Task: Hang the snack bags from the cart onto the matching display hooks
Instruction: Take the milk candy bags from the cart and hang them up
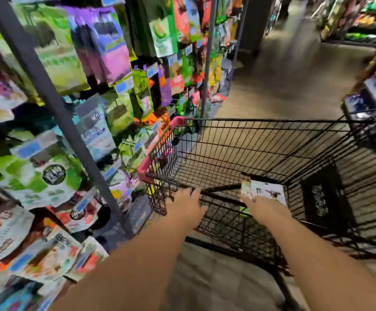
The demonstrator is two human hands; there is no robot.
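Observation:
A black wire shopping cart [261, 140] with red corner guards stands in front of me, its basket mostly bare. My left hand [185, 206] rests on the cart's near rim, fingers curled over the bar. My right hand [262, 206] reaches into the cart's child-seat area and holds a white snack bag [266, 190] with a green lower edge. To the left, a display rack [54, 104] carries many hanging snack bags in green, purple, white and orange. The picture is blurred by motion.
Grey upright poles [207, 63] frame the rack on the left. The aisle floor [283, 86] runs ahead past the cart. More shelves with goods stand at the right edge [375, 90] and far back right.

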